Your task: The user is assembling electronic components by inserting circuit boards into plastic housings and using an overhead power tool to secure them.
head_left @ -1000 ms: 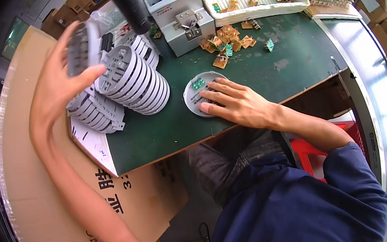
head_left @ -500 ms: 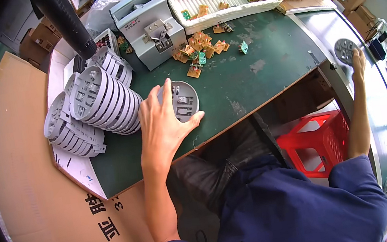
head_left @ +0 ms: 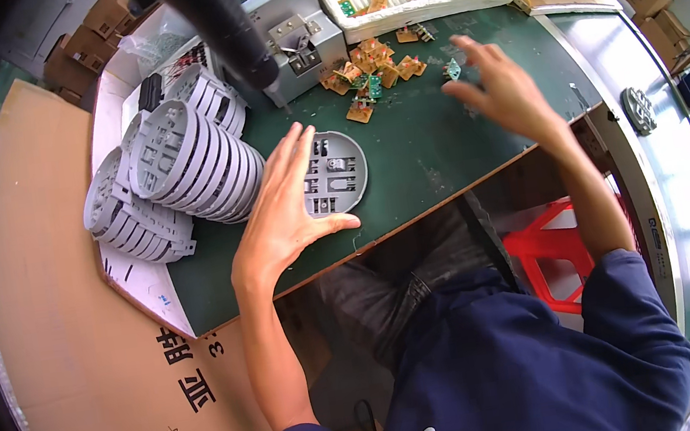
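Note:
My left hand (head_left: 272,199) curves around the left side of a round grey plastic housing (head_left: 343,172) with slots and small fittings inside, which lies on the green table. Fingers reach past its far rim and the thumb lies along its near rim; the palm hides its left part. Raised over the table, my right hand (head_left: 509,95) is empty, thumb and fingers apart. Closest to its fingertips is a small green circuit board (head_left: 452,70). Left of it lies a heap of small orange-brown circuit boards (head_left: 373,57). Another round grey housing (head_left: 639,111) lies on the bench at right.
Tall stacks of grey housings (head_left: 196,161) stand at left, beside a grey machine (head_left: 303,41). A black tube (head_left: 222,30) hangs over the table. A white foam tray (head_left: 431,9) holds boards and a red tool. A red stool (head_left: 550,262) is beneath.
My right hand has let go of the grey housing on the right-hand bench and swung left over the table. My left hand stays at the other housing, whose inside now faces up more fully.

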`<state>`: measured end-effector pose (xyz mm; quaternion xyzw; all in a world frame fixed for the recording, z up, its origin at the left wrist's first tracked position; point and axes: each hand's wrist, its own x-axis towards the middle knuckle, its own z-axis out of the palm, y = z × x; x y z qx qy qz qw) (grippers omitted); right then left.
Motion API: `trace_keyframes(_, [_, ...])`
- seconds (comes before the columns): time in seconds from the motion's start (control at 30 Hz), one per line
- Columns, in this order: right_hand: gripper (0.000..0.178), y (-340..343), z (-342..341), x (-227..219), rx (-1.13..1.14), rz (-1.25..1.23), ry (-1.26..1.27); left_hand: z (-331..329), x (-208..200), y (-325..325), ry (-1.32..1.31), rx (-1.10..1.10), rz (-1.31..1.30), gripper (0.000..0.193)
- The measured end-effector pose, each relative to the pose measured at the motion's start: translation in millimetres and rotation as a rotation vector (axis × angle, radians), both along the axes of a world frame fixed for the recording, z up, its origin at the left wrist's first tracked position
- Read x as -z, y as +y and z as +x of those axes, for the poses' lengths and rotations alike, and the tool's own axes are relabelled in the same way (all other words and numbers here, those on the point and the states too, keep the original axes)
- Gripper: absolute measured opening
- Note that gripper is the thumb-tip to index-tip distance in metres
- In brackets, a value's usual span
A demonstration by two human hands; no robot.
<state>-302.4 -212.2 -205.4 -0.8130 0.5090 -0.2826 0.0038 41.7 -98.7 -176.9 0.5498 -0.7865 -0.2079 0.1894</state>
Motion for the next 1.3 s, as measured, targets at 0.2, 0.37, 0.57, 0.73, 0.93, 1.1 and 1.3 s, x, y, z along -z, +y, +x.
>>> trace_keyframes(0.2, [0.038,-12.6,19.5,24.9,-0.102,0.003,-0.048,-3.3,1.9,5.9,-0.037,-0.05,-0.033,0.131])
trace_keyframes(0.37, [0.03,-6.9,19.9,19.2,-0.14,0.009,-0.194,-16.5,-6.2,20.2,-0.106,-0.145,-0.017,0.134])
trace_keyframes(0.57, [0.032,-0.4,24.4,16.3,-0.063,0.116,-0.361,-52.5,-4.4,25.9,-0.295,-0.428,-0.186,0.127])
trace_keyframes(0.73, [0.035,-1.1,15.3,18.0,-0.111,0.095,-0.364,-46.0,-13.7,30.7,-0.212,-0.339,-0.177,0.117])
trace_keyframes(0.93, [0.032,56.9,37.4,-23.8,-0.421,0.92,-0.948,-14.4,1.3,29.4,-0.003,-0.091,-0.1,0.093])
trace_keyframes(1.1, [0.036,63.3,82.6,-5.3,-0.412,0.984,-1.091,-29.6,4.0,49.8,-0.071,-0.177,-0.168,0.092])
trace_keyframes(1.3, [0.039,20.4,119.7,5.4,-0.43,0.752,-1.016,-51.8,-13.9,70.3,0.185,-0.354,0.121,0.085])
